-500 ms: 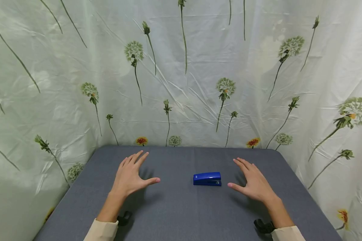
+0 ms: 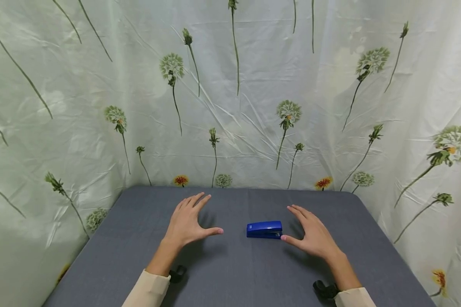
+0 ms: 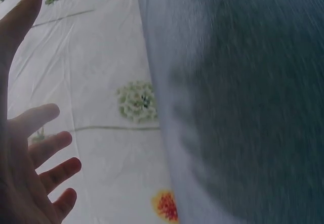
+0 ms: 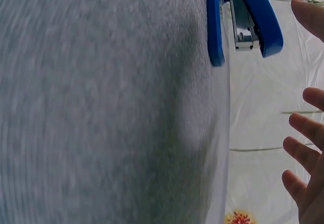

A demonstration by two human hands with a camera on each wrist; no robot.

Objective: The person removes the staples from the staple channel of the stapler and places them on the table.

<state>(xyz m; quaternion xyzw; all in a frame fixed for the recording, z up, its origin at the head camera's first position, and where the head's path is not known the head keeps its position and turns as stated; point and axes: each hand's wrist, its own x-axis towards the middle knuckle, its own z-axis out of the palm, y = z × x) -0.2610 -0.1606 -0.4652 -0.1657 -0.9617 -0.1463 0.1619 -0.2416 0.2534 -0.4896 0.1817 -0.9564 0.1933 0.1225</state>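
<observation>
A blue stapler (image 2: 264, 229) lies on the grey cloth-covered table (image 2: 238, 273), its front end toward the right. The metal magazine shows between its raised top arm and its base in the right wrist view. My right hand (image 2: 316, 235) hovers at the stapler's right end with fingers spread, and the thumb tip overlaps that end in the head view. To the left of the stapler, my left hand (image 2: 188, 222) hangs over the table, fingers extended and thumb pointing at the stapler across a gap. Neither hand holds anything.
Behind the table and along both sides hangs a pale curtain (image 2: 253, 140) printed with dandelions. Each wrist wears a black strap mount, and the cuffs are cream sleeves (image 2: 147, 290). Shadows of both hands fall on the cloth.
Both hands have moved inward toward the stapler, the left one to the right and the right one to the left. The stapler stays where it was.
</observation>
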